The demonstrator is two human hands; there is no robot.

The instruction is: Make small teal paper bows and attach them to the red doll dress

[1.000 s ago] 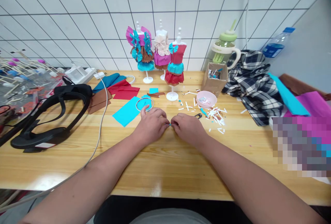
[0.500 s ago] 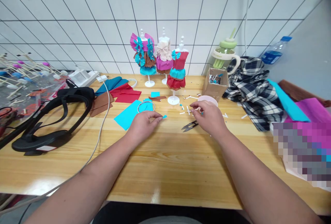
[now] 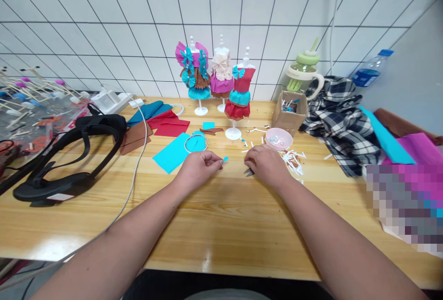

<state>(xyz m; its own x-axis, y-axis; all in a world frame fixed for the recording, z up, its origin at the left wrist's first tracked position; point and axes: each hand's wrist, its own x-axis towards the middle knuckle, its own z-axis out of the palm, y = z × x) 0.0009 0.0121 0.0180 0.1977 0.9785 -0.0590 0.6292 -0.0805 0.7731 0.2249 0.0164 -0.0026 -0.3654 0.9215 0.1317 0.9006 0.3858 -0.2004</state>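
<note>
My left hand [image 3: 199, 170] pinches a small turquoise crepe paper piece [image 3: 225, 158] between thumb and fingertips, just above the table. My right hand [image 3: 266, 164] is closed over a pair of dark thread snips [image 3: 248, 172]. Only the blade tips show past its curled fingers; the handles are hidden underneath. Left of the hands lies a turquoise paper sheet [image 3: 169, 157] with a ring [image 3: 196, 151] on it. Beyond my right hand stands a pink dish [image 3: 278, 139] of pearly beads, with white paper strips [image 3: 294, 161] scattered beside it.
Three small dress forms in paper clothes [image 3: 239, 92] stand at the back. To their right are a cardboard box [image 3: 290, 115], a green-lidded cup [image 3: 304, 71] and a checked cloth [image 3: 328, 111]. A black headset [image 3: 69, 171] and a white cable [image 3: 134, 171] lie on the left.
My right hand has moved left and down over the thread snips, uncovering the bead dish and white strips. My left hand has shifted slightly right, still pinching the turquoise piece.
</note>
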